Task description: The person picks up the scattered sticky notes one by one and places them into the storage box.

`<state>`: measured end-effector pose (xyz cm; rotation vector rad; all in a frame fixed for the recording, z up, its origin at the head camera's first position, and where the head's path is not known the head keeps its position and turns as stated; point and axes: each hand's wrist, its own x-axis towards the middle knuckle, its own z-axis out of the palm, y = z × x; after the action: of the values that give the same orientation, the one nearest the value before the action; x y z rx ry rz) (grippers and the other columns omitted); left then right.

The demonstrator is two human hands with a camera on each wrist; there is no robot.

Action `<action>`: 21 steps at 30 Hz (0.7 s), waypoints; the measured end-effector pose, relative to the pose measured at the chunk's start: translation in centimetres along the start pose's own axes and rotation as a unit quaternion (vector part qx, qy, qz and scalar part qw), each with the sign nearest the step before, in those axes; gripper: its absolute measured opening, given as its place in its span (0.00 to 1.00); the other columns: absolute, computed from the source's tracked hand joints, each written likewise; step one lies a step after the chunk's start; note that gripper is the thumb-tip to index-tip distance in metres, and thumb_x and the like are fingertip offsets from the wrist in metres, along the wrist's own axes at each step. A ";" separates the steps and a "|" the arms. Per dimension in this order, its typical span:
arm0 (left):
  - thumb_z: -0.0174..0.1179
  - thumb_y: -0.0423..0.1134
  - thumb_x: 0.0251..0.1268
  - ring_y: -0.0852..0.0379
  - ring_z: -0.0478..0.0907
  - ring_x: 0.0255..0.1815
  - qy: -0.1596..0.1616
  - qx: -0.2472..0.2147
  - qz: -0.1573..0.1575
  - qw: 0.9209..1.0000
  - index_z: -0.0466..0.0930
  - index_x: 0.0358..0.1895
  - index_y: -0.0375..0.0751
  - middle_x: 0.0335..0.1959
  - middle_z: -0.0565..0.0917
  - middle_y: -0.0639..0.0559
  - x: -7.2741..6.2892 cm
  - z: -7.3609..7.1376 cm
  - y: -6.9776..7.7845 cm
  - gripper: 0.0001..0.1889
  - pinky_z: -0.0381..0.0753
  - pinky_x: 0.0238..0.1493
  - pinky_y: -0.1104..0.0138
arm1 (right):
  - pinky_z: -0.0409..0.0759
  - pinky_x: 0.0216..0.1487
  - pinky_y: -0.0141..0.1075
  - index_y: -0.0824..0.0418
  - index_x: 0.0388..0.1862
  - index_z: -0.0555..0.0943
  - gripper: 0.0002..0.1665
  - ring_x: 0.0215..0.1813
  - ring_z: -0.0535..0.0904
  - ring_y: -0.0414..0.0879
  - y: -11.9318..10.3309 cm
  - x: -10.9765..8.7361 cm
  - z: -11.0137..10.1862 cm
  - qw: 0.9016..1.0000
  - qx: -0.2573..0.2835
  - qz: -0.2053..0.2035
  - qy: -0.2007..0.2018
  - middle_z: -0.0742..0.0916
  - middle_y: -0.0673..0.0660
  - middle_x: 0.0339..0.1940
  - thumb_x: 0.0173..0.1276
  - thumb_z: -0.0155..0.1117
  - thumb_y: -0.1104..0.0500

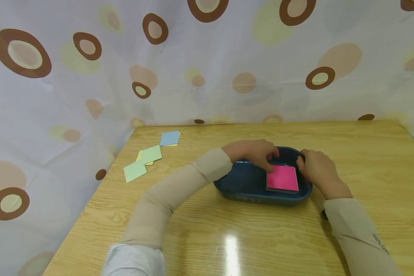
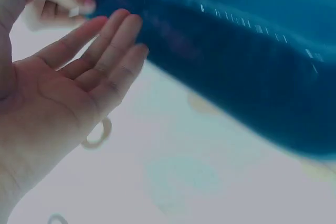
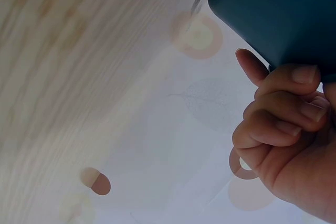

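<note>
A dark blue oblong bin (image 1: 243, 180) with rounded ends stands on the table. Inside its right half lies a stack of square paper notes (image 1: 282, 178), pink on top, with several colours along its edge in the left wrist view. My left hand (image 1: 257, 151) reaches over the bin's far side beside the stack. Its palm (image 2: 58, 93) faces the left wrist camera with loosely bent fingers and nothing in them. With my right hand (image 1: 319, 168) I grip the bin's right end at the rim. In the right wrist view its fingers (image 3: 283, 108) curl below the bin's wall (image 3: 273, 14).
Toward the left of the wooden table (image 1: 193, 230) lie loose square notes: a blue note (image 1: 170, 138) over a yellowish one, and light green notes (image 1: 150, 155) with a yellow one between. A patterned cloth (image 1: 207, 61) hangs behind the table and along its left side.
</note>
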<state>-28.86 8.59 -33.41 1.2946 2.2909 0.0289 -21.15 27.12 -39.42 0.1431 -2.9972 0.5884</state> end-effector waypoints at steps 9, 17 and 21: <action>0.55 0.40 0.70 0.54 0.78 0.51 0.146 -0.073 -0.016 0.986 0.78 0.56 0.35 0.52 0.81 0.45 -5.3 -2.9 -6.0 0.17 0.74 0.52 0.68 | 0.76 0.29 0.53 0.81 0.51 0.73 0.22 0.31 0.79 0.62 0.2 -0.5 -0.1 1.000 -0.001 -0.005 0.007 0.81 0.77 0.39 0.70 0.48 0.62; 0.53 0.39 0.69 0.59 0.70 0.23 0.266 -0.207 -0.203 0.919 0.79 0.21 0.40 0.25 0.79 0.51 -10.6 -3.1 -13.9 0.16 0.71 0.33 0.65 | 0.77 0.30 0.55 0.81 0.51 0.73 0.21 0.33 0.79 0.64 -0.1 -0.2 0.0 1.000 -0.008 -0.002 0.003 0.81 0.78 0.40 0.70 0.49 0.62; 0.53 0.40 0.69 0.62 0.60 0.15 0.287 -0.255 -0.314 0.868 0.69 0.15 0.42 0.15 0.69 0.55 -12.4 -2.1 -17.4 0.20 0.64 0.25 0.66 | 0.77 0.29 0.54 0.81 0.50 0.73 0.21 0.32 0.79 0.64 -0.1 0.0 0.1 1.000 -0.007 -0.002 0.001 0.81 0.78 0.39 0.70 0.49 0.62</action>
<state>-38.48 -10.45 -30.92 0.2393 2.8067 0.8315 -21.12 27.01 -39.45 0.1487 -2.9984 0.5669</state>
